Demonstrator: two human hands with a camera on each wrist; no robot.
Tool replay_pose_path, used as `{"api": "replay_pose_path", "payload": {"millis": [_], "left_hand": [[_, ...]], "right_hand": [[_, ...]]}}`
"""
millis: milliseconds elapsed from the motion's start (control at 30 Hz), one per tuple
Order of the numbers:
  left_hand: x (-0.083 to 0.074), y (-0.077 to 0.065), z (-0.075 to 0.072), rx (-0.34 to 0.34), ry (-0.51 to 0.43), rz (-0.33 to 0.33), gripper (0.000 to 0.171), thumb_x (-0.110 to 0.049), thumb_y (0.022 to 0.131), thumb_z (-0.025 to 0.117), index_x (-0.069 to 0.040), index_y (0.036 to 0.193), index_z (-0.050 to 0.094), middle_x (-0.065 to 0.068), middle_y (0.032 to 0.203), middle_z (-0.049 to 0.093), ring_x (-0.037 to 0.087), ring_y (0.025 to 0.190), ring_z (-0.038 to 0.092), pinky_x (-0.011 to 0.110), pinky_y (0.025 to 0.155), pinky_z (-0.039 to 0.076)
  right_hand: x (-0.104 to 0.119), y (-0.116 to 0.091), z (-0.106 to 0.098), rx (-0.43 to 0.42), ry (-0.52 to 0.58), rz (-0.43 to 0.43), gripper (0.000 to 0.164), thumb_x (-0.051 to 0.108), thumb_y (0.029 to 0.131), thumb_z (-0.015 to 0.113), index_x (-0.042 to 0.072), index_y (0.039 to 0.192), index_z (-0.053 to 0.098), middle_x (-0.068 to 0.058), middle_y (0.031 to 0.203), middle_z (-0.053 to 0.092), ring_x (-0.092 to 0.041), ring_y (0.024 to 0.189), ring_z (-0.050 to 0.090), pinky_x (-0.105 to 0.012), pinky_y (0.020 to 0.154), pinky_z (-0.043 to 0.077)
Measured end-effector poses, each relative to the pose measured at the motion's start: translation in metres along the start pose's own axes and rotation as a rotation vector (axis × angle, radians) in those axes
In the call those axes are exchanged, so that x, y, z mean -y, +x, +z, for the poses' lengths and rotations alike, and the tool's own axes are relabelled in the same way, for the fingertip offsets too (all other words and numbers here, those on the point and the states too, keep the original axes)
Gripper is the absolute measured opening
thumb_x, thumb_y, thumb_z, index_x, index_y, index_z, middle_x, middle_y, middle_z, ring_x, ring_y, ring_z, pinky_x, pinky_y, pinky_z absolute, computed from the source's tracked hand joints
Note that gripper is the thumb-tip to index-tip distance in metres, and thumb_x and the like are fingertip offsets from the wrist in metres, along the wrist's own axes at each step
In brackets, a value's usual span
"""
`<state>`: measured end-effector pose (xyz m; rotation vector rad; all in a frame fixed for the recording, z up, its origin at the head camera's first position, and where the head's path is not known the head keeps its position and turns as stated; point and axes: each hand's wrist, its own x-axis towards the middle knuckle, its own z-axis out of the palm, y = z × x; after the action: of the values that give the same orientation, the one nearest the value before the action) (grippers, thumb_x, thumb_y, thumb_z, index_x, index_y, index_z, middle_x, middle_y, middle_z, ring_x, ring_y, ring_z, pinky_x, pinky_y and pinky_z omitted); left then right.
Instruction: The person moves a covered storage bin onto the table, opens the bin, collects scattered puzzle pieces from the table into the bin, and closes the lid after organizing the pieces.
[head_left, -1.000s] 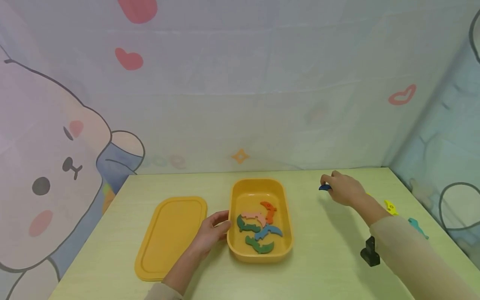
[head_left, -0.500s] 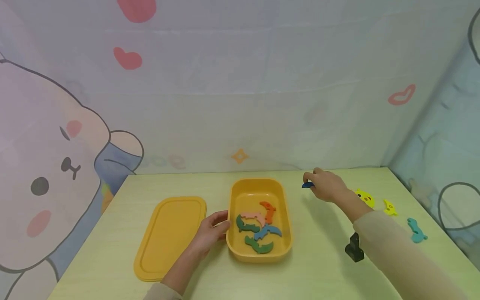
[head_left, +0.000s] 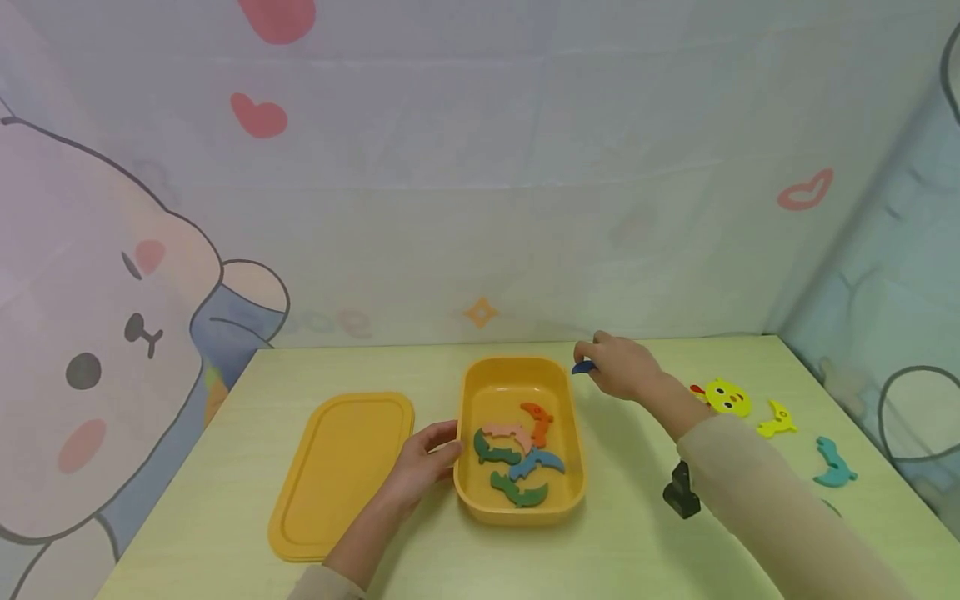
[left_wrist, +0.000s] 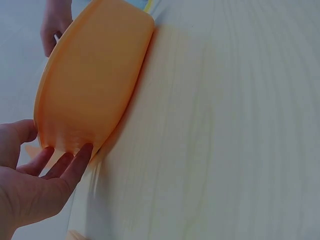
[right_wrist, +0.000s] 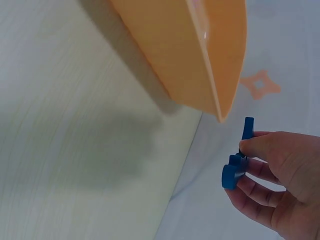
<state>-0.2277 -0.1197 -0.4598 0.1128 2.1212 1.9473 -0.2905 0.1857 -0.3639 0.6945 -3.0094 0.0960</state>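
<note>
Right hand [head_left: 618, 367] pinches dark-blue piece [right_wrist: 230, 176] mid-body, ends free, by yellow bin's [head_left: 521, 515] far right corner; left hand [head_left: 420, 462], fingers spread against its left wall, presumably steadies it.

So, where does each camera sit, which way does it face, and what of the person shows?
Head: worn on the head, facing forward and down at the yellow rounded-rectangular open box; left hand, right hand and pale cream sleeves show.
Left wrist: on that wrist, facing the box's outside and pale wood-grain table; left hand near, right hand beyond the box.
Right wrist: on that wrist, facing the box and printed cloth backdrop; right hand pinches a small blue piece.
Shared: head and right-wrist views both show the orange four-pointed star.
</note>
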Motion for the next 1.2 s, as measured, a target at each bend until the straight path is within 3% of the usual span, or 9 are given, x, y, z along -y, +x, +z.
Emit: {"api": "replay_pose_path", "payload": {"millis": [733, 1200], "left_hand": [[-0.003, -0.003, 0.001, -0.008, -0.021, 0.005, 0.043, -0.013, 0.092, 0.052, 0.003, 0.132, 0.044, 0.022, 0.134, 0.044, 0.030, 0.110, 0.055, 0.036, 0.082, 0.053], [-0.001, -0.001, 0.000, -0.001, -0.014, -0.006, 0.043, -0.013, 0.092, 0.053, 0.001, 0.132, 0.044, 0.020, 0.134, 0.045, 0.028, 0.109, 0.056, 0.035, 0.082, 0.053]], "right_hand": [[0.050, 0.027, 0.002, -0.010, 0.003, -0.099, 0.013, 0.017, 0.087, 0.062, 0.016, 0.100, 0.062, -0.004, 0.084, 0.052, -0.018, 0.064, 0.048, -0.029, 0.058, 0.047], [0.071, 0.039, 0.012, 0.035, 0.003, -0.093, 0.011, 0.021, 0.089, 0.061, 0.019, 0.099, 0.061, -0.002, 0.083, 0.049, -0.017, 0.068, 0.047, -0.029, 0.058, 0.045]]}}
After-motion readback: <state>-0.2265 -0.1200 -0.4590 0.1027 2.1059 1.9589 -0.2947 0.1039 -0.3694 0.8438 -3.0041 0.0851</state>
